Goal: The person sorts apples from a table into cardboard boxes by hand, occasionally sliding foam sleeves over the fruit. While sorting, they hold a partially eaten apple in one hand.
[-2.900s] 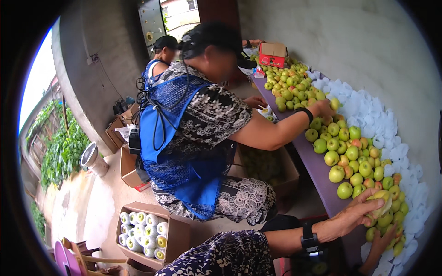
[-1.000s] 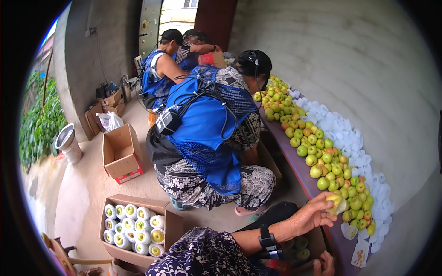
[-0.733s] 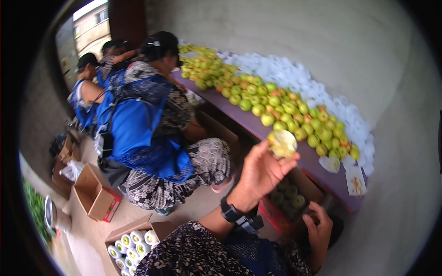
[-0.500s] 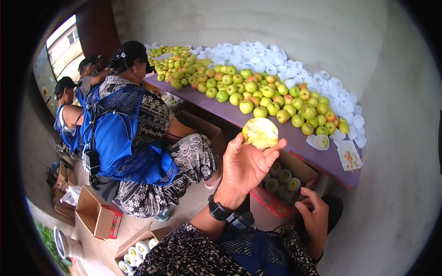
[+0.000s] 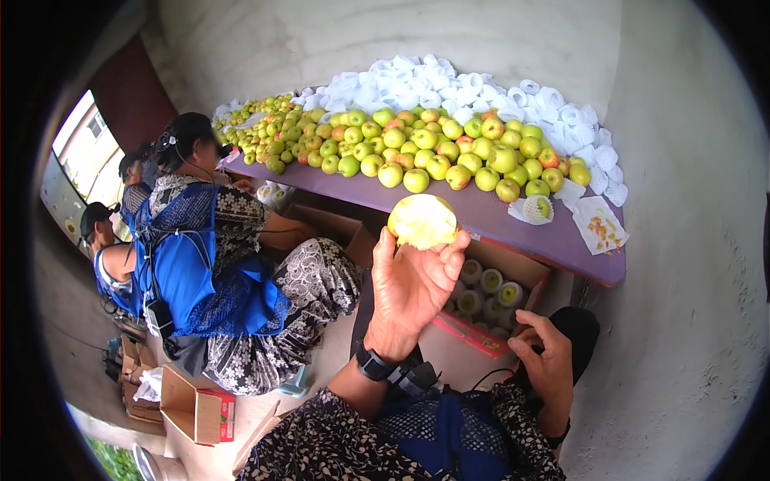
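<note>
In my left hand (image 5: 417, 280) I hold up a partly eaten yellow-green apple (image 5: 423, 222), its pale flesh facing me. The thumb and fingers grip it from below, in front of the purple table's edge. Lower on the right, my right hand (image 5: 547, 353) is by my dark-clothed knee, fingers loosely bent and apart with nothing seen in them. Many green and reddish apples (image 5: 425, 148) lie heaped on the table (image 5: 573, 255). One apple in a white foam net (image 5: 533, 210) sits near the front edge.
White foam nets (image 5: 449, 84) are piled along the wall. A paper with scraps (image 5: 600, 224) lies at the table's right end. Below is a box (image 5: 493, 343) of netted apples. Co-workers sit on the left, the nearest in a blue vest (image 5: 184, 280), beside an open carton (image 5: 180, 401).
My view has shifted, so the table and apples sit farther left and the co-workers lower. My left hand still holds the bitten apple, and the right hand stays by the knee.
</note>
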`<state>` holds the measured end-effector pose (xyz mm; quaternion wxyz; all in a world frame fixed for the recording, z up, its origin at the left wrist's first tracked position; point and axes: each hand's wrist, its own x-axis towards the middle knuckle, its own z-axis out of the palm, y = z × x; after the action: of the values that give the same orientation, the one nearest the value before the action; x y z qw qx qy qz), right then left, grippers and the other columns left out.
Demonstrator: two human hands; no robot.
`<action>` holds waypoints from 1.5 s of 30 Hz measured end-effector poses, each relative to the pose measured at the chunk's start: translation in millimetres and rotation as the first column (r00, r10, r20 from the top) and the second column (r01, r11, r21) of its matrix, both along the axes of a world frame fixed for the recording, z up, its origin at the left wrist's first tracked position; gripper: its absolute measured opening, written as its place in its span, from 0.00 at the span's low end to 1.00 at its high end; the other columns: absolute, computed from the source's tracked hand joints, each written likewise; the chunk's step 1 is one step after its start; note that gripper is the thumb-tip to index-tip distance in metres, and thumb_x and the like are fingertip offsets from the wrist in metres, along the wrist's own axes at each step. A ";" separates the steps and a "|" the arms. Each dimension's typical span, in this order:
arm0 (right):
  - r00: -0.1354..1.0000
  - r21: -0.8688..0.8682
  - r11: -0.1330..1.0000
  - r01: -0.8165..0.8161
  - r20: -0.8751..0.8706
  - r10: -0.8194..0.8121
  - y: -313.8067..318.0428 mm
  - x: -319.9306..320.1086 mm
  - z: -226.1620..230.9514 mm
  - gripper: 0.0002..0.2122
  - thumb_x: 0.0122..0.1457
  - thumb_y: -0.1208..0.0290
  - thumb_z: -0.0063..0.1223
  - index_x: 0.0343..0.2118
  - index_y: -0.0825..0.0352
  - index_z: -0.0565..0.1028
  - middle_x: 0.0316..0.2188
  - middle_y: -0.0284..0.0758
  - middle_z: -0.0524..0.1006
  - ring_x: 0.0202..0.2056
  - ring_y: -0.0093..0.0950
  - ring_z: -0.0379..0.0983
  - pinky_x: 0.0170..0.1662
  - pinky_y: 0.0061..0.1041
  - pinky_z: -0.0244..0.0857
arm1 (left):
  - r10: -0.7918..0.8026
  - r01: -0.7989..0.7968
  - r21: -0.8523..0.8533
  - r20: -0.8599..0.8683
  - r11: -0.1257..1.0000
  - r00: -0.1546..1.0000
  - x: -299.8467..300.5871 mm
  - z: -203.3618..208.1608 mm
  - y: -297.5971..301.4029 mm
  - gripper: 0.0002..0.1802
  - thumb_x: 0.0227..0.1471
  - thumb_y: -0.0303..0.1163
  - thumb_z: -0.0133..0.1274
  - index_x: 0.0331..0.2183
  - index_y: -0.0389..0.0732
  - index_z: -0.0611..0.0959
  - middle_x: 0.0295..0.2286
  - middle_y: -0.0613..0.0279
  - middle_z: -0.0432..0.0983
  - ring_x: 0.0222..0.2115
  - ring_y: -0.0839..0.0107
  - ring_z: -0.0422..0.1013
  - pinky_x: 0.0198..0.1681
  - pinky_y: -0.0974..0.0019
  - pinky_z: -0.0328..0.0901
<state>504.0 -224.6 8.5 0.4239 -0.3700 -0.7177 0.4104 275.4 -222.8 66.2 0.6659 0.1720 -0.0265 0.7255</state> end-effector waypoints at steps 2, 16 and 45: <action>1.000 -0.007 1.000 -0.005 -0.008 0.005 2.7 3.9 -2.4 0.19 0.46 0.78 0.59 0.44 0.72 0.72 0.34 0.41 0.76 0.27 0.25 0.73 0.34 0.22 0.66 | -0.022 0.022 -0.003 0.040 1.000 0.999 5.2 -2.1 4.5 0.36 0.43 0.47 0.60 0.49 0.37 0.68 0.44 0.49 0.67 0.45 0.51 0.67 0.42 0.61 0.69; 0.997 -0.090 0.994 0.067 0.032 -0.064 7.8 13.9 -1.8 0.19 0.46 0.77 0.59 0.44 0.70 0.72 0.30 0.40 0.75 0.27 0.25 0.73 0.33 0.22 0.67 | -0.185 0.202 0.461 -0.082 0.864 0.979 36.2 0.7 25.1 0.43 0.38 0.56 0.62 0.51 0.44 0.65 0.34 0.41 0.66 0.33 0.52 0.71 0.25 0.64 0.70; 0.956 -0.096 0.987 -0.127 0.255 0.148 14.4 -83.2 -0.2 0.19 0.48 0.75 0.58 0.46 0.69 0.71 0.33 0.38 0.75 0.31 0.25 0.74 0.34 0.22 0.69 | -0.031 0.139 0.814 -0.148 0.564 0.988 7.6 65.5 -28.8 0.17 0.57 0.44 0.45 0.41 0.42 0.75 0.31 0.41 0.73 0.29 0.61 0.70 0.32 0.67 0.67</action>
<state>420.8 -210.2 8.3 0.2810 -0.3865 -0.7745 0.4144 283.0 -251.6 131.7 0.5442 0.5023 -0.3297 0.5856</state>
